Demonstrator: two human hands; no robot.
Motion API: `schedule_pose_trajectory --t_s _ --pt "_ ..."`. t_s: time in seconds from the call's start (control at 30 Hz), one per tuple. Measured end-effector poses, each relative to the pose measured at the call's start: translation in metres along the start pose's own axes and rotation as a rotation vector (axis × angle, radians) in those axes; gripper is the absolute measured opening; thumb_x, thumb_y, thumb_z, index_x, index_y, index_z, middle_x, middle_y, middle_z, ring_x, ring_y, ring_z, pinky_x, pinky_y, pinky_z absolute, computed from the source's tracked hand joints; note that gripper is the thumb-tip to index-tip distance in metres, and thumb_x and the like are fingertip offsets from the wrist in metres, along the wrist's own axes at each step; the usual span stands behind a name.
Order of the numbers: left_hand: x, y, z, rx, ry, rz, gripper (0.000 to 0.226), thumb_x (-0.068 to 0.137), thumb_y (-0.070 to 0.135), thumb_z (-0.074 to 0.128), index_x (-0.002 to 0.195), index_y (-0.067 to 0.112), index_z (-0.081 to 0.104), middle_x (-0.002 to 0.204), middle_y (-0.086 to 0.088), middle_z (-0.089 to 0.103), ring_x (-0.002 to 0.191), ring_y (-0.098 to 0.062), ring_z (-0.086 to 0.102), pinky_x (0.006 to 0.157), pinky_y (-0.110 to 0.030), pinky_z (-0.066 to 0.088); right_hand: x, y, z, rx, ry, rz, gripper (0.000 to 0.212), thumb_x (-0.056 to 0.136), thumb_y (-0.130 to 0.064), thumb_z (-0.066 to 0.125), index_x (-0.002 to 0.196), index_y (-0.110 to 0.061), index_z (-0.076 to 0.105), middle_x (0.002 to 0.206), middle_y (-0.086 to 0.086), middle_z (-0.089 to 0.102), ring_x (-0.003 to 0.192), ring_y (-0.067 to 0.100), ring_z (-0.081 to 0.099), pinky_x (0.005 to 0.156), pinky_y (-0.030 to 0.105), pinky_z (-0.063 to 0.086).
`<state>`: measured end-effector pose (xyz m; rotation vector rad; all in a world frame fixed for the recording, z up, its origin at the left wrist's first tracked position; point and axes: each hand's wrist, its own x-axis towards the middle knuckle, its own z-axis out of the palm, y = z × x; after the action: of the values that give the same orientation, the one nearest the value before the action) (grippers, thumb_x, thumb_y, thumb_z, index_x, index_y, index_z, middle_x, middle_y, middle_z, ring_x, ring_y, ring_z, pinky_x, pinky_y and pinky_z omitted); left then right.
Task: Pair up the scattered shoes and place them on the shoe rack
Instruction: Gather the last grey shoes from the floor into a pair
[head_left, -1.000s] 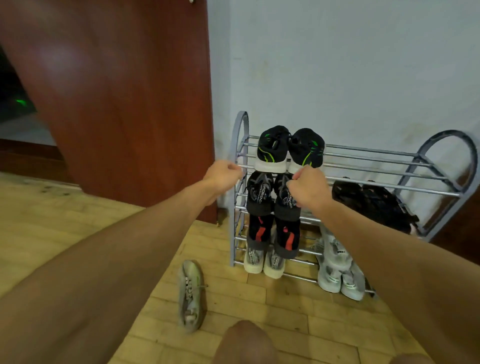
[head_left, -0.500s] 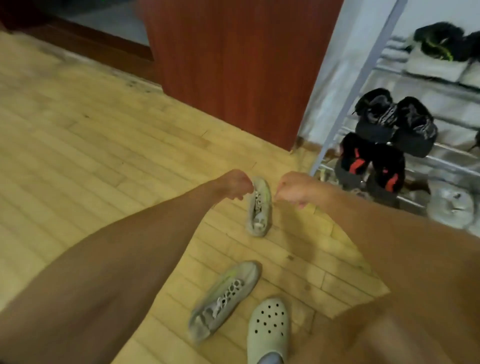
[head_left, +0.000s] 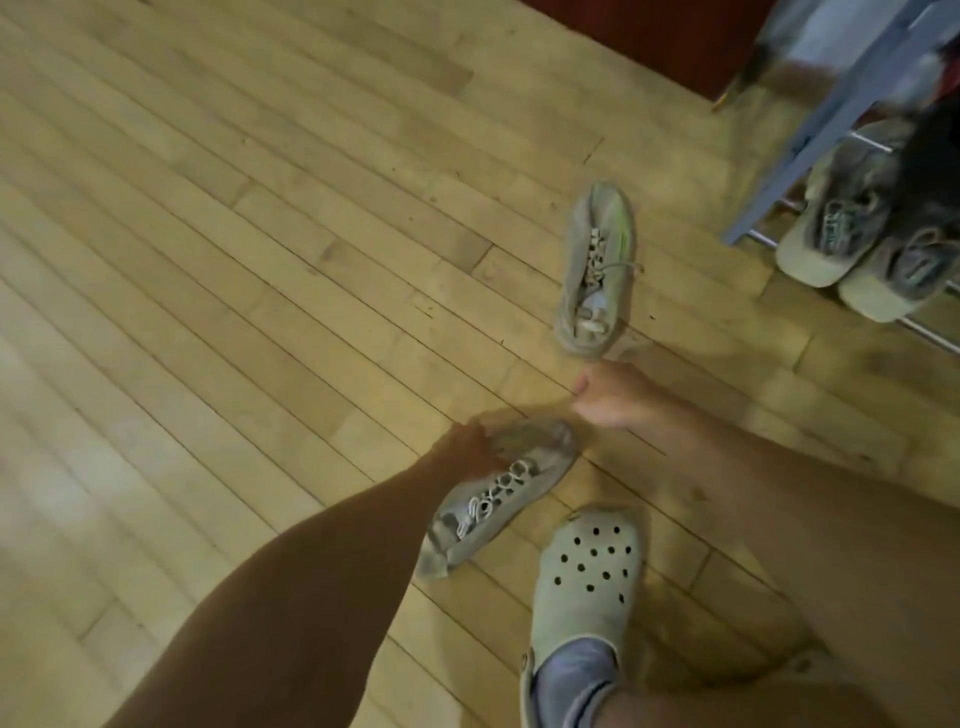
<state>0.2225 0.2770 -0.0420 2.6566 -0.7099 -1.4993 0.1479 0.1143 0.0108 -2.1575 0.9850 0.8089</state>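
Two scattered grey lace-up sneakers lie on the wooden floor. The far sneaker (head_left: 597, 270) points away from me, just left of the shoe rack (head_left: 831, 119), whose grey frame shows at the top right. The near sneaker (head_left: 498, 499) lies at an angle, toe up and to the right. My left hand (head_left: 465, 447) rests against the near sneaker's toe end; blur hides whether the fingers grip it. My right hand (head_left: 610, 400) hovers between the two sneakers with its fingers curled and nothing in it.
A pair of pale sneakers (head_left: 831, 223) sits on the rack's bottom rails. My foot in a pale clog (head_left: 587, 571) stands just right of the near sneaker. A red-brown door (head_left: 649, 31) closes the top edge. Bare floorboards spread to the left.
My view has swung down from the rack to the floor. Both hands have dropped from the rack's shelves toward the two grey sneakers, the left one reaching the near sneaker.
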Motion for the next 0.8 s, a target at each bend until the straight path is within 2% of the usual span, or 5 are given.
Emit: schedule_pose_trajectory --t_s 0.17,0.33,0.47,0.63,0.8 --pt "0.005 0.003 0.010 -0.017 0.070 0.026 0.032 0.092 0.026 0.056 0.117 0.005 0.059 0.116 -0.008 0.062 0.096 -0.019 0.057 0.076 -0.025 0.043 0.010 0.028 -0.002 0.086 0.021 0.080 0.030 0.090 -0.021 0.056 0.117 -0.008 0.062 0.118 0.012 0.064 0.106 0.028 0.061 0.076 0.028 0.045" --pt "0.014 0.010 -0.017 -0.105 0.127 0.004 0.030 0.090 0.015 0.061 0.118 0.007 0.061 0.122 -0.010 0.061 0.111 -0.025 0.058 0.080 -0.025 0.043 0.016 0.036 -0.022 0.175 0.078 0.098 0.027 0.090 -0.020 0.053 0.112 -0.007 0.064 0.114 0.013 0.066 0.097 0.028 0.063 0.072 0.030 0.047" --pt "0.034 0.015 -0.056 -0.284 0.272 -0.104 0.029 0.089 0.017 0.056 0.118 0.010 0.059 0.118 -0.011 0.060 0.108 -0.029 0.059 0.081 -0.034 0.049 0.025 0.031 -0.037 0.184 0.120 0.088 0.026 0.093 -0.018 0.052 0.114 -0.006 0.062 0.117 0.013 0.064 0.109 0.030 0.060 0.078 0.030 0.043" --pt "0.061 0.022 -0.071 -0.630 0.516 -0.279 0.032 0.092 0.020 0.048 0.104 0.000 0.069 0.101 -0.013 0.067 0.087 -0.026 0.060 0.079 -0.036 0.053 0.048 0.031 -0.051 0.337 0.159 0.111 0.026 0.092 -0.024 0.053 0.106 -0.006 0.065 0.107 0.011 0.067 0.095 0.029 0.064 0.069 0.029 0.048" --pt "0.052 0.016 -0.045 -0.668 0.339 -0.442 0.037 0.094 0.038 0.047 0.101 0.003 0.058 0.088 -0.009 0.058 0.068 -0.019 0.052 0.048 -0.025 0.037 0.077 0.028 -0.053 0.561 0.234 0.270 0.041 0.095 -0.031 0.048 0.123 -0.003 0.060 0.122 0.017 0.064 0.105 0.033 0.065 0.088 0.041 0.056"
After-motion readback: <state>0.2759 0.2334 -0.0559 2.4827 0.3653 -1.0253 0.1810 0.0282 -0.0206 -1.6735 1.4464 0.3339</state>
